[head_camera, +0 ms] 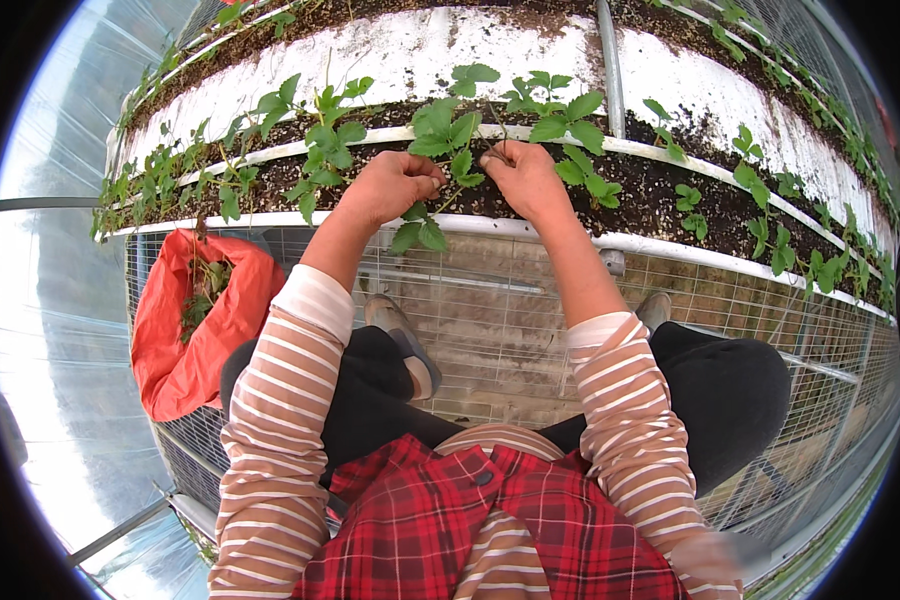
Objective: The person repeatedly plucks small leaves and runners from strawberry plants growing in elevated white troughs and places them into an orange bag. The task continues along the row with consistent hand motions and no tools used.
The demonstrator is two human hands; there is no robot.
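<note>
A leafy green strawberry plant (439,129) grows from the dark soil of the trough (630,184) in front of me. My left hand (399,184) is at its left side, thumb and fingers pinched together at the plant's thin stems. Beneath those fingers, a lower leaf cluster (420,231) hangs over the trough's white front rail (487,225). On the plant's right, my right hand (526,178) pinches a thin brownish stem (499,154) between thumb and fingers. Just beyond it stands another strawberry plant (566,120).
A red sack (187,360) with plant cuttings (214,281) inside stands open at the left. Wire mesh (495,315) lies below the trough, around my legs. Behind runs a white sheet (450,56), crossed by a metal pole (611,67). More strawberry plants (784,251) line the trough rightward.
</note>
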